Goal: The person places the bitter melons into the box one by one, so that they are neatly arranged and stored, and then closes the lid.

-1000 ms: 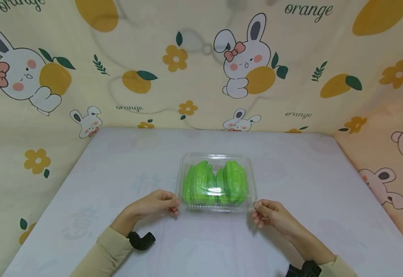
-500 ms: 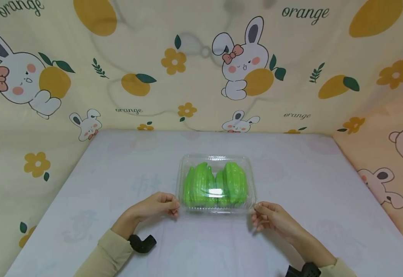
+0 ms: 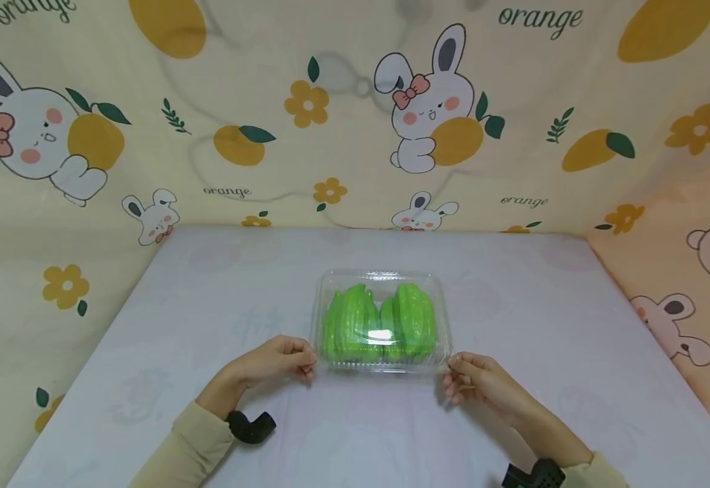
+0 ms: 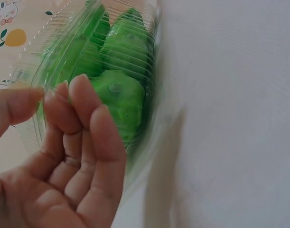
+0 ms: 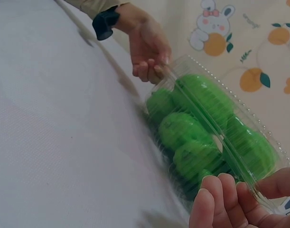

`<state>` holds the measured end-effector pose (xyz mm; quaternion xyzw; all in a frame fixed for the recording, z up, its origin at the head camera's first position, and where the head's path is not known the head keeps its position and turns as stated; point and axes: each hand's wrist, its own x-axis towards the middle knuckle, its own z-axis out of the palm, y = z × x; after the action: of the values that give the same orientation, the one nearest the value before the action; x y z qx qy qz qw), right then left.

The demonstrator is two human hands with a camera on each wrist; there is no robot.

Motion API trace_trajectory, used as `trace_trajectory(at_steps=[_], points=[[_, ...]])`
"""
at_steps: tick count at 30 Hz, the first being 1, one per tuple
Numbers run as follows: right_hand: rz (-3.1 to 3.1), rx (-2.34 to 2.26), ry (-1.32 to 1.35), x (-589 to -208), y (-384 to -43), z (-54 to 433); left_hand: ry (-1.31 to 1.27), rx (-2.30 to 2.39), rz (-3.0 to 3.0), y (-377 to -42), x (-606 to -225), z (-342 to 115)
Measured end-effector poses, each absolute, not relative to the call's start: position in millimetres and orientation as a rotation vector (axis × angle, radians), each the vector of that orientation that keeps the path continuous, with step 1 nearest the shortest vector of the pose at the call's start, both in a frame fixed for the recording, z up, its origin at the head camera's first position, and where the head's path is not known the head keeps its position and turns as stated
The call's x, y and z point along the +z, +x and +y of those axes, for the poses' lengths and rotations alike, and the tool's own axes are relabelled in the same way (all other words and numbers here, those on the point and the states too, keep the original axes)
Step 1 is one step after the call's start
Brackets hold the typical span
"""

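A clear plastic clamshell box (image 3: 379, 275) stands on the table, its lid down. Inside lie several glossy green, ribbed vegetables (image 3: 417, 318), long and tapered like peppers; their exact kind is unclear. At the box's near left corner my left hand (image 3: 277, 360) pinches the rim between thumb and forefinger, the other fingers curled below. My right hand (image 3: 481, 381) pinches the near right corner the same way. Thumb and fingertips of the left hand (image 4: 69, 156) meet at the lid's flange in its wrist view. The right wrist view shows both hands at the two corners of one long side.
The white-covered table (image 3: 257, 271) runs back to a cloth wall (image 3: 355, 149) printed with rabbits and oranges, which also rises at the left and right. A black device (image 3: 251, 428) sits on the left wrist, another (image 3: 534, 474) on the right.
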<state>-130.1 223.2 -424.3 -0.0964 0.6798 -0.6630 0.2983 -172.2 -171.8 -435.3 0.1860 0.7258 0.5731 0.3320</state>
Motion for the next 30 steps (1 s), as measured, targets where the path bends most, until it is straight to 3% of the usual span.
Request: trace_trajectory(at_steps=[30], points=[[1.833, -1.689, -0.203, -419.7, -139.3, 224.8, 0.423, 1.558, 1.871, -180.4, -443.2, -169.6]])
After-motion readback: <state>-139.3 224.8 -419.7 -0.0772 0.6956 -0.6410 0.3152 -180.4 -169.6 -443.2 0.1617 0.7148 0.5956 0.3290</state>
